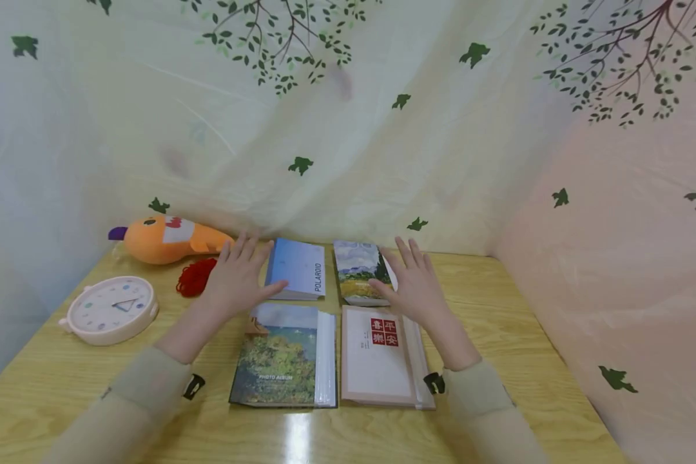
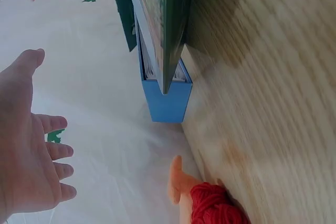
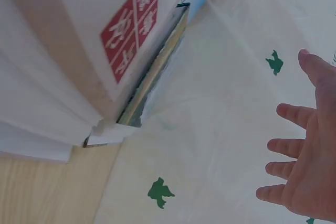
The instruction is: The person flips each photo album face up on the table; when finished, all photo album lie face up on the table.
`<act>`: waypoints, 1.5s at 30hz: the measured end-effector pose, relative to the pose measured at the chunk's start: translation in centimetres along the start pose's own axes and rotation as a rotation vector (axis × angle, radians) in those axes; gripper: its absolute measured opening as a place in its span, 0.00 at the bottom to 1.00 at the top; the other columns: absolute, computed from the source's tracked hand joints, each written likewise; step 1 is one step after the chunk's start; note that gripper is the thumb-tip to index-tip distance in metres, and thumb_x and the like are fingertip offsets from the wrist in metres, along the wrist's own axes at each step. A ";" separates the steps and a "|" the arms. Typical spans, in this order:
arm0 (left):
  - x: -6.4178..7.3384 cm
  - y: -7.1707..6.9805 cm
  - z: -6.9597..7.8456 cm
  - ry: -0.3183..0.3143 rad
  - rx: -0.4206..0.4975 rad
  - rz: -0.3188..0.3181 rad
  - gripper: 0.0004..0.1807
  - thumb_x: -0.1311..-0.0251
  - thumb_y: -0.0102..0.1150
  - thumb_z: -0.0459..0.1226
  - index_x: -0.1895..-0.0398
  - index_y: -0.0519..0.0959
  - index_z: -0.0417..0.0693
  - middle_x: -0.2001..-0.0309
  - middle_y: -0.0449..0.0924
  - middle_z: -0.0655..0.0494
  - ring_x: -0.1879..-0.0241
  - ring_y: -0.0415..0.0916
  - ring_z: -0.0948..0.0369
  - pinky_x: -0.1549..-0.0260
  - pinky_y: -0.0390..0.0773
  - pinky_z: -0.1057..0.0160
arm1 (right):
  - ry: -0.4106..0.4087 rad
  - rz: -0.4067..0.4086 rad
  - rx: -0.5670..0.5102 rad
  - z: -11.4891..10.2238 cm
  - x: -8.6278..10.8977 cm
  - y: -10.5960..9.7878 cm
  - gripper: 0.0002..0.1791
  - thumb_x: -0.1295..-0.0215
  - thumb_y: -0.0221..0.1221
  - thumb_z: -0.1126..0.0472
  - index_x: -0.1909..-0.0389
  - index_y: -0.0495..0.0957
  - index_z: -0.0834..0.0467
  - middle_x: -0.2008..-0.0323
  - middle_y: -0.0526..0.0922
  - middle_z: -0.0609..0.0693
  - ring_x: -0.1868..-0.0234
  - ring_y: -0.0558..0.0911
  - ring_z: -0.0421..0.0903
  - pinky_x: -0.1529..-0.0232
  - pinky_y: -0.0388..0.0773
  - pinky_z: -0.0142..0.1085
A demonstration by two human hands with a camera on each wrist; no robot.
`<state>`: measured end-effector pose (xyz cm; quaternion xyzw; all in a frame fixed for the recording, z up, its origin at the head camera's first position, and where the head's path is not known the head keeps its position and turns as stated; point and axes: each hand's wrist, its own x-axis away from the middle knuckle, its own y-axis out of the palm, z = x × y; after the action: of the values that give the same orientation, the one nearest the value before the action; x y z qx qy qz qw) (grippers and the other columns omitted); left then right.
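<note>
Both hands are held over the table with fingers spread, and neither grips anything. In the head view my left hand [image 1: 234, 277] overlaps the left edge of a blue POLAROID album [image 1: 296, 267]. My right hand [image 1: 414, 283] overlaps the right side of an album with a painted landscape cover [image 1: 356, 270]. Nearer the front lie a photo album with a painted tree cover [image 1: 278, 357] and a pale album with a red character square [image 1: 377, 354]. Each wrist view shows the hand, left [image 2: 37, 145] and right [image 3: 310, 150], apart from the albums with its fingers extended.
On the left of the wooden table [image 1: 499, 348] are a round pale pink clock [image 1: 113, 309], a red yarn bundle [image 1: 194, 277] and an orange plush toy [image 1: 162, 241] with a purple beak. A pale curtain [image 1: 354, 148] printed with leaves and birds hangs behind.
</note>
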<state>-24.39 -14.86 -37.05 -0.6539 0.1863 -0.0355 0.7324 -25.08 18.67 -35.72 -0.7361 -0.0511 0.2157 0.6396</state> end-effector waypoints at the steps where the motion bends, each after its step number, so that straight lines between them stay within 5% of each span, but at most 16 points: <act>1: -0.2 0.0 -0.1 -0.001 -0.003 -0.004 0.49 0.42 0.44 0.67 0.27 0.53 0.46 0.26 0.39 0.39 0.27 0.33 0.41 0.32 0.41 0.37 | -0.005 0.001 0.006 -0.1 -0.3 -0.1 0.41 0.36 0.45 0.31 0.27 0.54 0.47 0.26 0.45 0.57 0.25 0.38 0.57 0.30 0.41 0.58; 12: -1.7 1.1 -1.5 -0.007 0.036 -0.033 0.50 0.42 0.46 0.66 0.26 0.50 0.44 0.25 0.35 0.39 0.27 0.31 0.42 0.32 0.39 0.37 | -0.074 -0.060 -0.036 -2.0 -4.4 0.3 0.42 0.35 0.45 0.32 0.25 0.47 0.45 0.25 0.41 0.55 0.25 0.38 0.55 0.30 0.45 0.57; 21: -2.7 3.4 -2.4 0.016 0.094 -0.019 0.50 0.42 0.51 0.63 0.29 0.54 0.36 0.28 0.46 0.35 0.28 0.40 0.40 0.32 0.44 0.40 | -0.117 -0.117 -0.124 -3.8 -6.8 2.9 0.40 0.35 0.50 0.37 0.26 0.51 0.47 0.25 0.41 0.55 0.25 0.40 0.56 0.29 0.44 0.55; 35: -3.5 6.4 -3.1 0.019 0.272 -0.130 0.55 0.47 0.61 0.59 0.29 0.50 0.31 0.29 0.49 0.33 0.31 0.48 0.39 0.33 0.53 0.41 | -0.161 -0.352 -0.237 -5.0 -8.8 7.5 0.44 0.39 0.54 0.35 0.26 0.48 0.43 0.25 0.41 0.52 0.25 0.43 0.53 0.31 0.55 0.54; 45: -3.7 7.9 -4.3 0.055 0.452 -0.200 0.52 0.46 0.65 0.51 0.29 0.49 0.30 0.31 0.54 0.32 0.33 0.56 0.39 0.35 0.57 0.42 | -0.287 -0.491 -0.186 -5.7 -10.5 8.7 0.41 0.39 0.58 0.41 0.27 0.53 0.46 0.28 0.54 0.54 0.28 0.56 0.52 0.29 0.50 0.52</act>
<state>-30.73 -16.73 -44.25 -0.4876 0.1280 -0.1663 0.8475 -34.12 8.16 -40.99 -0.7191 -0.3367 0.1509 0.5888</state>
